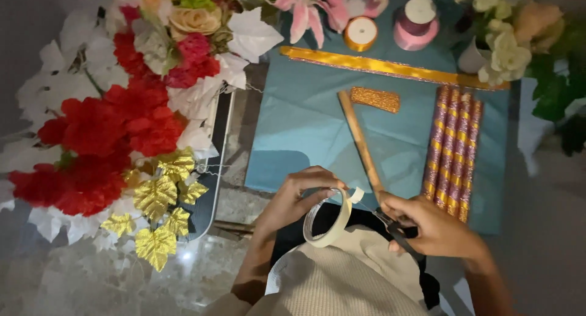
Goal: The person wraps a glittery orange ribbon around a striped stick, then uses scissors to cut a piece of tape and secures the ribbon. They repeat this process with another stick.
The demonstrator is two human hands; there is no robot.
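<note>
My left hand [296,197] holds a roll of pale tape [329,221] upright, with a short end of tape pulled out toward the right. My right hand [436,227] grips black scissors [390,224], their blades at the pulled-out tape end. Both hands hover over the near edge of a blue sheet [293,127]. On the sheet lie a bare wooden stick [360,142], several sticks wrapped in pink and gold ribbon [452,151], a gold glitter piece [374,99] and a long gold strip [378,66].
Artificial red and white flowers with gold leaves [122,145] crowd the left. A gold ribbon spool [360,33] and a pink spool [417,23] stand at the back. Cream and peach flowers [513,41] fill the back right. A marble surface [122,279] lies below.
</note>
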